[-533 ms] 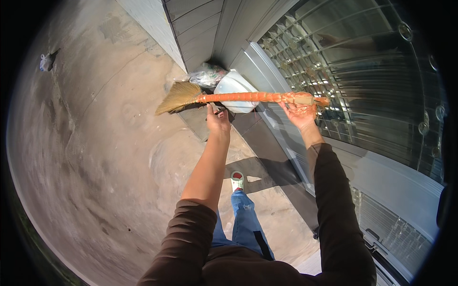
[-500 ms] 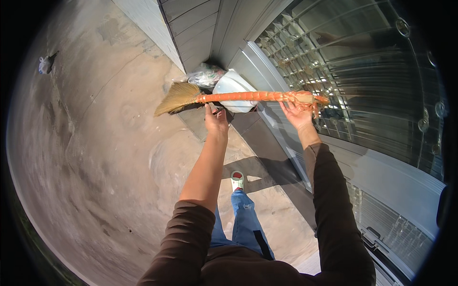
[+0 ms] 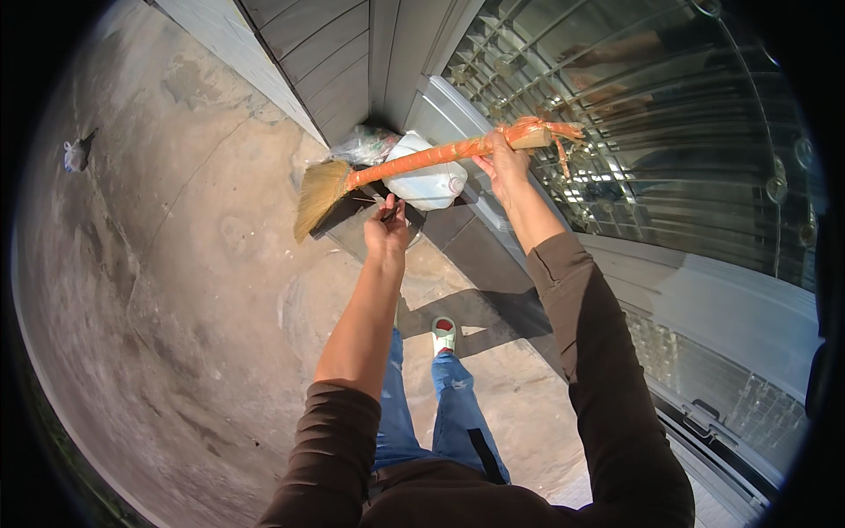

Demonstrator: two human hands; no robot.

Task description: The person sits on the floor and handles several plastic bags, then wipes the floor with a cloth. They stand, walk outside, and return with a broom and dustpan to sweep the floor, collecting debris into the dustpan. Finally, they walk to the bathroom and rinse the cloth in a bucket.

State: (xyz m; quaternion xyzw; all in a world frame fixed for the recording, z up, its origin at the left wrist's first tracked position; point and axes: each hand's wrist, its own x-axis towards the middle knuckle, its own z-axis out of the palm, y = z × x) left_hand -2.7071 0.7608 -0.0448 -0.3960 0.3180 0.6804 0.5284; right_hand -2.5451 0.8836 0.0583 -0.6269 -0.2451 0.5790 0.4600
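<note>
A straw broom with an orange-wrapped handle is held up slantwise in front of me. Its tan bristles fan out at the left, and loose orange strands hang from the handle's other end. My right hand grips the handle near that end, thumb and fingers around it. Below the handle, apart from it, my left hand is turned palm up with its fingers curled together. Something thin seems to stick out by those fingertips, too small to name.
Behind the broom, a white plastic container and a clear bag of refuse stand in the wall corner. A barred glass door runs along the right. Far left on the concrete floor lies a small whitish bag.
The handle's right end has risen and shifted left with my right hand, which has closed around it. My left hand has come away from the handle and sits lower, fingers curled.
</note>
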